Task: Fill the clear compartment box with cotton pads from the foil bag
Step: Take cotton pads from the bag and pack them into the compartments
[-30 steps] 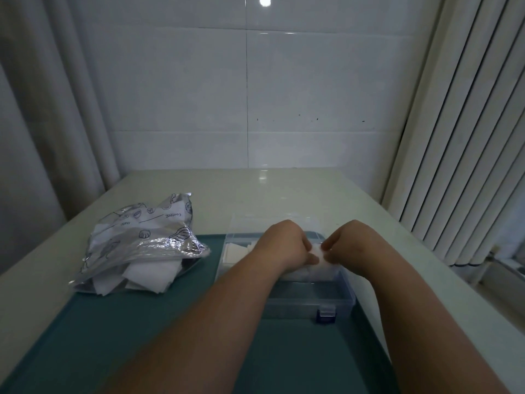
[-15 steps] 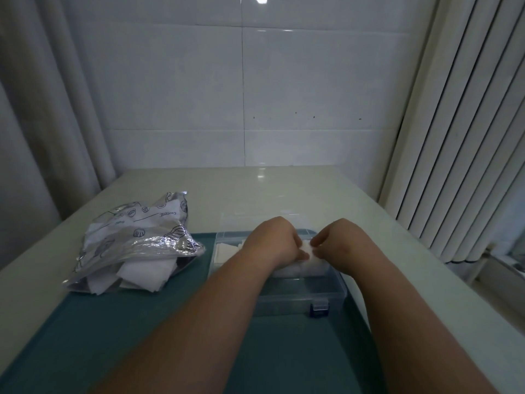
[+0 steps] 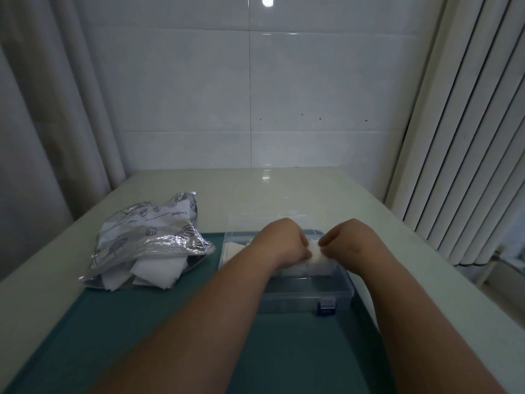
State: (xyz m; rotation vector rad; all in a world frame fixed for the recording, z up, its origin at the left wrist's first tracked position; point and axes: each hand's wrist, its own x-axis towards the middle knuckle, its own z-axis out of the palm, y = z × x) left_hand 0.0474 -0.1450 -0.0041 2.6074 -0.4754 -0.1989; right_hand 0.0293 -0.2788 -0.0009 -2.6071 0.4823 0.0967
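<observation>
The clear compartment box (image 3: 306,297) lies open on a teal mat (image 3: 142,322), its blue latch facing me. My left hand (image 3: 279,240) and right hand (image 3: 348,240) hover over the box's middle, fingers curled, both pinching a white cotton pad (image 3: 314,248) between them. More white pads (image 3: 233,247) lie in the box's far left compartment and under my hands. The crumpled foil bag (image 3: 147,237) lies to the left, with white pads (image 3: 153,270) spilling from its open mouth toward me.
The mat lies on a pale table (image 3: 255,194) against a tiled wall. Curtains (image 3: 56,109) hang at the left and vertical blinds (image 3: 468,123) at the right. The box's lid (image 3: 255,220) lies open behind the box.
Both hands stay over the box with the pad between them; they have shifted only slightly, and the view has moved a little.
</observation>
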